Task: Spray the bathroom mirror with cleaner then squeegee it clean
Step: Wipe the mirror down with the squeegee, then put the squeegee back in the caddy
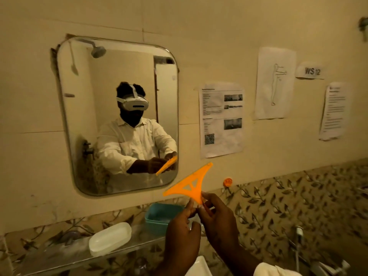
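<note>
- Left hand (182, 226) and right hand (216, 218) pinch the orange squeegee (189, 186) handle, fingers closed around it.
- Mirror (119, 116) edge lies just beyond the blade, apart.
- Handle end hidden by fingers.

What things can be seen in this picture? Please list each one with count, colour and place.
mirror: 1, rounded corners, on the wall at left
squeegee: 1, orange, held in front of the mirror's lower right corner
papers: 4 printed sheets, white, on the wall right of the mirror
label: 1, white, reads WS 12, between the upper papers
hook: 1, orange, on the wall right of the squeegee
shelf: 1, clear, below the mirror
tub: 1, teal, on the shelf, partly behind the hands
box: 1, white, on the shelf, left of the tub
left hand: 1, holds the squeegee's handle
right hand: 1, holds the same handle
</note>
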A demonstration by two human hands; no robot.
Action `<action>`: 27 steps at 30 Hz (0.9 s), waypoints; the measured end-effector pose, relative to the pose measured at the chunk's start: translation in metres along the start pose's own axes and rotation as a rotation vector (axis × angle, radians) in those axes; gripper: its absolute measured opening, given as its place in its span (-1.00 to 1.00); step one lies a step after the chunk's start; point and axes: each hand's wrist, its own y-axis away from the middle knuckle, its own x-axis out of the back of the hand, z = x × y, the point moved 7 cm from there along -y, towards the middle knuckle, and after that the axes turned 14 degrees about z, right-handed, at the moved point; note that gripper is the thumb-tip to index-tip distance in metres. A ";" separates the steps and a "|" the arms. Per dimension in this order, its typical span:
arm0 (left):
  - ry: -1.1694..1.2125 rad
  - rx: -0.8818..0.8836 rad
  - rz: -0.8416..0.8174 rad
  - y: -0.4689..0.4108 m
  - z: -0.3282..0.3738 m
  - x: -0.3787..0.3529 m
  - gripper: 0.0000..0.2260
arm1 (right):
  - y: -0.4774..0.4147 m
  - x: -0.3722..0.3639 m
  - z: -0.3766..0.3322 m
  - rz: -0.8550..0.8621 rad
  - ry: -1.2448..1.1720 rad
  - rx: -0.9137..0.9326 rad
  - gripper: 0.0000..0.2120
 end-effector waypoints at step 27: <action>0.002 0.484 -0.484 0.161 -0.126 -0.242 -0.59 | 0.058 0.166 0.290 0.017 0.132 -0.420 -0.85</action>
